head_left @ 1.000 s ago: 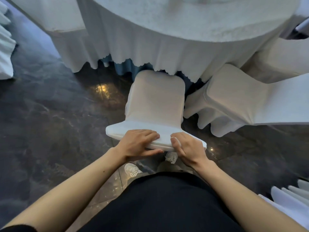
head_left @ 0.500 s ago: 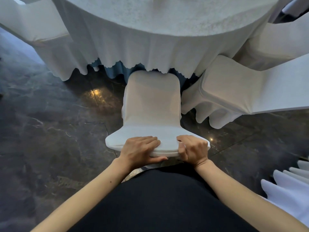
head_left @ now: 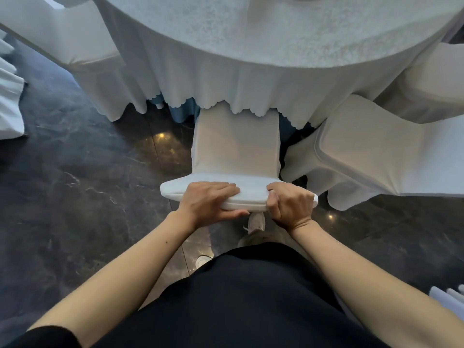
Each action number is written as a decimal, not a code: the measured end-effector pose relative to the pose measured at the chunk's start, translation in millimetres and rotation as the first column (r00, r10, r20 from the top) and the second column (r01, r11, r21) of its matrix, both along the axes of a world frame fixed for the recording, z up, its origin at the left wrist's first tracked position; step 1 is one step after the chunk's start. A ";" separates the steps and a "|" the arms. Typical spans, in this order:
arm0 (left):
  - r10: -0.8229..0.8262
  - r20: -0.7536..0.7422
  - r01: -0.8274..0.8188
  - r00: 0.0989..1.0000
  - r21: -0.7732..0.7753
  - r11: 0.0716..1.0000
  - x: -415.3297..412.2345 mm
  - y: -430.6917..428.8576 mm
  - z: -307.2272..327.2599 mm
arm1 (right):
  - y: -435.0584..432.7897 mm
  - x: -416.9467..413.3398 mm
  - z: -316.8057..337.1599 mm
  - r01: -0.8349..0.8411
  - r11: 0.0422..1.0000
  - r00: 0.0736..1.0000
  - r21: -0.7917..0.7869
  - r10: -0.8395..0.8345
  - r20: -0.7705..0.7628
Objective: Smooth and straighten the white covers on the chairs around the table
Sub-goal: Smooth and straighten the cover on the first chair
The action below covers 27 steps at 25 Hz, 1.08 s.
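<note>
The left hand (head_left: 208, 200) clamps the top edge of the chair cover (head_left: 236, 146), fingers over the top and thumb beneath. The right hand (head_left: 291, 204), lying flatter 1 second ago, now curls tight round the same edge, so the 2 hands look set to pull the fabric taut. The covered chair stands directly ahead, its seat tucked under the bench (head_left: 276, 26). The top edge runs left to right, and the seat points away toward the bench.
</note>
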<state>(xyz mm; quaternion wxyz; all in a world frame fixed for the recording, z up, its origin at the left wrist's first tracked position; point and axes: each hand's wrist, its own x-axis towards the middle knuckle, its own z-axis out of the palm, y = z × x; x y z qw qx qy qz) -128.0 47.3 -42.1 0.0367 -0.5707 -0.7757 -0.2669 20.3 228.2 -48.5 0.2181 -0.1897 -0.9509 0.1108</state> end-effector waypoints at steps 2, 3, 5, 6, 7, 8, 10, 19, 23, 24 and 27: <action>0.028 -0.009 -0.028 1.000 -0.022 0.999 -21.3 17.6 1.1 | 20.5 -23.8 1.9 -0.017 1.000 1.000 -0.003 0.017 0.019; 0.034 -0.017 -0.035 0.999 -0.034 0.999 -31.7 25.2 0.7 | 29.2 -35.1 2.9 -0.022 1.000 1.000 0.000 0.022 0.022; 0.043 -0.036 -0.044 0.998 -0.050 0.998 -50.4 39.1 -0.9 | 46.4 -55.8 4.8 -0.043 0.999 0.999 -0.014 0.043 0.031; 0.049 -0.048 -0.052 0.998 -0.050 0.997 -59.6 47.8 -1.1 | 56.6 -66.3 5.2 -0.053 0.998 0.998 -0.027 0.054 0.037; 0.060 -0.061 -0.063 0.996 -0.047 0.997 -67.7 56.0 -1.3 | 65.6 -75.6 5.8 -0.055 0.998 0.998 -0.037 0.057 0.041; 0.075 -0.077 -0.079 0.994 -0.047 0.996 -75.5 64.0 -0.6 | 73.8 -84.9 6.4 -0.058 0.997 0.997 -0.045 0.060 0.046; 0.098 -0.094 -0.104 0.991 -0.065 0.992 -88.9 77.9 1.1 | 87.7 -101.4 8.1 -0.070 0.995 0.996 -0.069 0.074 0.053; 0.143 -0.132 -0.152 0.981 -0.054 0.987 -138.0 103.0 -2.1 | 109.8 -149.4 5.4 -0.078 0.993 0.994 -0.093 0.084 0.067; 0.140 -0.124 -0.148 0.982 -0.059 0.987 -146.1 103.4 -3.6 | 110.5 -155.5 3.9 -0.072 0.994 0.995 -0.086 0.078 0.063; 0.137 -0.120 -0.145 0.983 -0.057 0.988 -146.6 103.9 -2.3 | 110.5 -155.9 4.6 -0.067 0.995 0.995 -0.076 0.072 0.068; 0.140 -0.122 -0.147 0.983 -0.055 0.988 -145.6 104.6 -0.9 | 109.7 -154.9 4.1 -0.063 0.996 0.995 -0.060 0.068 0.072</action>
